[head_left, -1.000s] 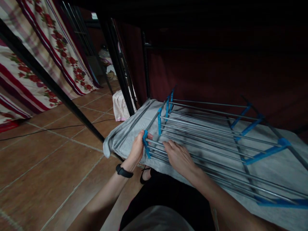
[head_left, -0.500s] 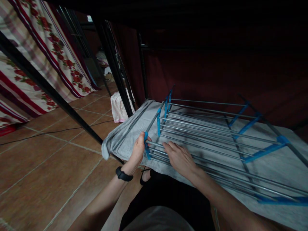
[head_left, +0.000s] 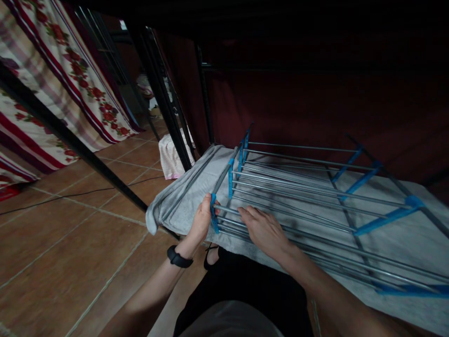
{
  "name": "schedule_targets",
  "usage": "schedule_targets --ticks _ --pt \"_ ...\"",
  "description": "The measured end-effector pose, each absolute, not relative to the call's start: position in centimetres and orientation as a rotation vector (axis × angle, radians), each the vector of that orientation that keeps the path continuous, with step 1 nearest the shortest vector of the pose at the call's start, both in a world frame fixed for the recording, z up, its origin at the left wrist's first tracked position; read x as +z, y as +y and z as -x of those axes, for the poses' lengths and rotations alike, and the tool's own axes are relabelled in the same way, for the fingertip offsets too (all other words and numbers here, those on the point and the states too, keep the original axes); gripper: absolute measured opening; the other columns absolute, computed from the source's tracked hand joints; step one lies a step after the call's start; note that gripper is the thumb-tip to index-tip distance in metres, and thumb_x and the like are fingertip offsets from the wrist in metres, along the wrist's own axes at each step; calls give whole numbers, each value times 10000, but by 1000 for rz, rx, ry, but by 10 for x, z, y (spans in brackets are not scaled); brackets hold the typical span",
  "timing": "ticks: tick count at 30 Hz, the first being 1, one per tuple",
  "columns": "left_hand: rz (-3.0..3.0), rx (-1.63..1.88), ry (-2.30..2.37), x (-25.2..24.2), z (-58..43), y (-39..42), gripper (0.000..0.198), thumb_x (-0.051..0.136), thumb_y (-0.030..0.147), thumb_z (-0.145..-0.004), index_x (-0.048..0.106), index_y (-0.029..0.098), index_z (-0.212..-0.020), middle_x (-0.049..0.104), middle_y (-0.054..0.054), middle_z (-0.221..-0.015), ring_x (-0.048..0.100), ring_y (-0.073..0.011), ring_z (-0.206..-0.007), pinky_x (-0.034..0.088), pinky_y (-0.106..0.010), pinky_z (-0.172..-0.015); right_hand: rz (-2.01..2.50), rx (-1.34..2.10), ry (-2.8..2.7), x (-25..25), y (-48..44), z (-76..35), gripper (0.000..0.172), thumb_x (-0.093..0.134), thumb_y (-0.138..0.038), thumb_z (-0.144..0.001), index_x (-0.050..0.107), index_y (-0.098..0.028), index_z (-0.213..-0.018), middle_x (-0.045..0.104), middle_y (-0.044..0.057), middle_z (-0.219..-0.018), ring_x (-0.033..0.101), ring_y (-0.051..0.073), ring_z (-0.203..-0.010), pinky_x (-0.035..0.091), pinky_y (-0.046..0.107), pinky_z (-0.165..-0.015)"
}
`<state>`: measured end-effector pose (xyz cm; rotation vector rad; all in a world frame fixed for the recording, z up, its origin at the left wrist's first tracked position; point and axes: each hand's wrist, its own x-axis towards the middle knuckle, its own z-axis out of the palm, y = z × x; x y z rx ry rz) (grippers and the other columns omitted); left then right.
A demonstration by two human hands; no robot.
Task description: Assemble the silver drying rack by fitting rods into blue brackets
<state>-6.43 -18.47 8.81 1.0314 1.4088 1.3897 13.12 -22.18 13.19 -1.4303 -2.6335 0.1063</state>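
Note:
A rack of grey metal rods with blue plastic connectors, a shoe rack by its look [head_left: 301, 182], lies on its side on a grey cloth [head_left: 206, 175]. My left hand [head_left: 202, 217] is closed around the blue connector [head_left: 213, 213] at the rack's near left corner, thumb on its outer side. Just to the right, my right hand [head_left: 261, 227] curls over the near rod, fingertips around it; the palm side is hidden. The rack's other blue connectors [head_left: 382, 222] run along its right end.
Dark upright posts [head_left: 171, 103] and a slanting dark bar [head_left: 80, 152] frame the left side. Behind hangs a dark red curtain [head_left: 308, 103]; a floral curtain [head_left: 80, 75] hangs at far left. A striped cloth [head_left: 171, 157] and a cable [head_left: 87, 191] are near the tiled floor.
The view has shifted very slightly. Both hands keep their places on the rack, and nothing has been let go.

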Motion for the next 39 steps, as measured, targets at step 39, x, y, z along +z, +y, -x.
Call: schedule_targets --ticks 39 --pt "-1050 1337 1298 89 64 -181 485 397 556 -919 564 195 -641 532 3 -587 490 -145 -612 408 -253 -636 1344 -3 -2725 132 -220 -141 513 341 -80 -939 417 -188 -1435 622 98 -1231 620 198 -1043 506 294 -785"
